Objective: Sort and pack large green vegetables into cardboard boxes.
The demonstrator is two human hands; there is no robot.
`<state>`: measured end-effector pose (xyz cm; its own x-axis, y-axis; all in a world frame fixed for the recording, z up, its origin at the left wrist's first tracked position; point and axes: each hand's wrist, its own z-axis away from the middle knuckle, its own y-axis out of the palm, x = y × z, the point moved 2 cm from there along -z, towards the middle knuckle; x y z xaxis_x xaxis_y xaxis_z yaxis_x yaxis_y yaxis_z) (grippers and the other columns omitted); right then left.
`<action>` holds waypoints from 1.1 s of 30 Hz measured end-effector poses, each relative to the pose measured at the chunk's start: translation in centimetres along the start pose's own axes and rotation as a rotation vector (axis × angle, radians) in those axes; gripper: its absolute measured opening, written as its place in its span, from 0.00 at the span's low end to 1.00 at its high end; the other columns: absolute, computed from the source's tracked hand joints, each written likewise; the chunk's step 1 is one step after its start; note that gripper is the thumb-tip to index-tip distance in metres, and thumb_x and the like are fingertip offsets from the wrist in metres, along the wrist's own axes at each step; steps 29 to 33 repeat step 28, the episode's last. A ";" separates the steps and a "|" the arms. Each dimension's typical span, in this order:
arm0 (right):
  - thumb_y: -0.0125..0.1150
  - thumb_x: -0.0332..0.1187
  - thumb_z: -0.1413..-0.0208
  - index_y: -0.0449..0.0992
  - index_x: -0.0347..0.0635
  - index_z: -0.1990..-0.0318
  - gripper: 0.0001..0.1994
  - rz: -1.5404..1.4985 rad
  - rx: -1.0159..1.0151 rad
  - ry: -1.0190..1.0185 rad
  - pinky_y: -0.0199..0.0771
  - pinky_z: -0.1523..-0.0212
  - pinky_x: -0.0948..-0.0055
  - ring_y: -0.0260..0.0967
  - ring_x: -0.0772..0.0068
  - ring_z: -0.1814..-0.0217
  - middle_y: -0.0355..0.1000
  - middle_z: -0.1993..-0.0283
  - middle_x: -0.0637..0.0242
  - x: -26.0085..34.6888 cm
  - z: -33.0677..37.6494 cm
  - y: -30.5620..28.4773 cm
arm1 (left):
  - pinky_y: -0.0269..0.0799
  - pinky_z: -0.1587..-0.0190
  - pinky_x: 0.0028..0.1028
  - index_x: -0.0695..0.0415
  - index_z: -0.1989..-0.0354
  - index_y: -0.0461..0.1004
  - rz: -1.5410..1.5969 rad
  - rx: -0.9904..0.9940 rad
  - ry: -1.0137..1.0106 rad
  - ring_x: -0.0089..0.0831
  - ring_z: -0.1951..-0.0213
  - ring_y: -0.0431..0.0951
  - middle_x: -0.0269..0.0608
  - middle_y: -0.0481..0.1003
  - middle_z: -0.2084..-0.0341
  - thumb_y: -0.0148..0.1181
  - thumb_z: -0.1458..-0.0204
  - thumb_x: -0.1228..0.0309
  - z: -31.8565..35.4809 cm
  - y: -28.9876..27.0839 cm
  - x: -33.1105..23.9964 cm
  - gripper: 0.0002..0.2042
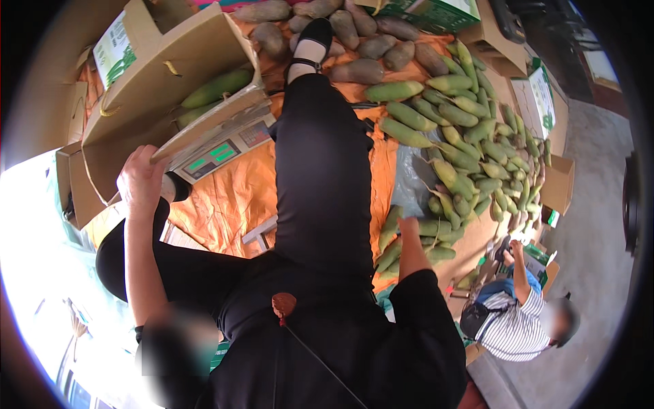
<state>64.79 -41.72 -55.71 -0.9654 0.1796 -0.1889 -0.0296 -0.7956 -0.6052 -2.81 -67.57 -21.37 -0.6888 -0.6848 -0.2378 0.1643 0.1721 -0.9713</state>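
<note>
My left hand [141,178] grips the lower edge of an open cardboard box [170,75] that rests on a weighing scale [221,151] with a green display. Several green mangoes [216,87] lie inside the box. My right hand [409,228] reaches down into the near end of a big pile of green mangoes [463,146] and touches them; its fingers are hidden behind the wrist. My leg in black trousers [320,170] stretches forward between both hands, ending in a black shoe [310,41].
An orange tarp [228,201] covers the floor under the scale and fruit. Brownish mangoes [361,41] lie at the far end. More cardboard boxes [538,102] stand around. A person in a striped shirt [518,324] crouches at the lower right.
</note>
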 end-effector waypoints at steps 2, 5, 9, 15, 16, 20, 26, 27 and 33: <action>0.65 0.39 0.54 0.67 0.49 0.46 0.26 -0.291 0.062 0.111 0.68 0.58 0.48 0.64 0.55 0.50 0.66 0.52 0.63 0.8 2.5 5.3 | 0.69 0.64 0.38 0.58 0.72 0.71 -0.072 0.035 -0.019 0.44 0.66 0.73 0.43 0.71 0.74 0.62 0.58 0.72 0.4 -1.0 0.0 0.06; 0.66 0.41 0.54 0.66 0.55 0.45 0.26 -0.452 0.044 0.444 0.62 0.55 0.40 0.57 0.55 0.44 0.61 0.45 0.64 -8.9 0.4 4.1 | 0.69 0.64 0.37 0.58 0.73 0.72 0.090 0.003 -0.012 0.44 0.66 0.73 0.43 0.71 0.75 0.62 0.58 0.72 -0.5 0.3 -0.5 0.06; 0.67 0.43 0.54 0.69 0.55 0.53 0.21 -0.754 0.253 0.429 0.67 0.66 0.47 0.64 0.61 0.57 0.65 0.58 0.67 2.4 9.1 10.6 | 0.69 0.65 0.37 0.57 0.74 0.72 -0.125 0.033 0.000 0.42 0.67 0.74 0.41 0.72 0.75 0.63 0.59 0.72 1.1 -2.0 0.9 0.06; 0.71 0.38 0.58 0.71 0.58 0.52 0.23 -0.908 0.209 0.431 0.62 0.67 0.48 0.67 0.67 0.59 0.70 0.56 0.72 2.4 9.5 7.6 | 0.70 0.66 0.37 0.56 0.75 0.71 -0.056 0.004 0.047 0.41 0.68 0.73 0.39 0.70 0.76 0.62 0.59 0.72 0.5 -0.8 0.1 0.06; 0.71 0.38 0.57 0.71 0.57 0.53 0.22 -0.918 0.192 0.478 0.62 0.66 0.50 0.66 0.68 0.60 0.70 0.58 0.73 3.0 10.2 7.0 | 0.70 0.66 0.37 0.55 0.76 0.71 -0.059 0.014 0.053 0.41 0.68 0.73 0.39 0.70 0.76 0.62 0.59 0.72 0.7 -0.9 0.3 0.05; 0.69 0.34 0.55 0.70 0.56 0.56 0.18 -1.046 0.266 0.400 0.62 0.64 0.54 0.65 0.70 0.62 0.69 0.61 0.74 2.1 9.0 5.5 | 0.71 0.66 0.36 0.54 0.76 0.71 -0.042 0.000 0.067 0.39 0.68 0.73 0.37 0.70 0.77 0.61 0.60 0.72 0.5 -0.8 0.3 0.05; 0.64 0.31 0.52 0.69 0.49 0.56 0.16 -1.046 0.418 -0.121 0.65 0.60 0.58 0.66 0.72 0.60 0.69 0.61 0.72 10.7 12.1 -2.0 | 0.70 0.66 0.36 0.56 0.76 0.72 -0.070 0.003 0.060 0.39 0.69 0.73 0.38 0.70 0.77 0.63 0.60 0.73 0.8 -1.4 0.5 0.05; 0.64 0.31 0.52 0.69 0.47 0.55 0.16 -1.002 0.370 -0.292 0.66 0.59 0.56 0.67 0.72 0.58 0.69 0.60 0.71 12.3 12.3 -3.6 | 0.70 0.66 0.36 0.56 0.76 0.72 -0.065 -0.006 0.060 0.39 0.69 0.73 0.38 0.70 0.77 0.63 0.60 0.73 0.7 -1.4 0.6 0.05; 0.64 0.31 0.52 0.69 0.47 0.55 0.16 -1.001 0.365 -0.301 0.66 0.59 0.56 0.67 0.72 0.58 0.69 0.60 0.71 12.8 12.6 -3.9 | 0.71 0.66 0.35 0.56 0.75 0.72 -0.061 -0.003 0.076 0.40 0.68 0.73 0.38 0.70 0.77 0.63 0.61 0.72 0.8 -1.4 0.6 0.06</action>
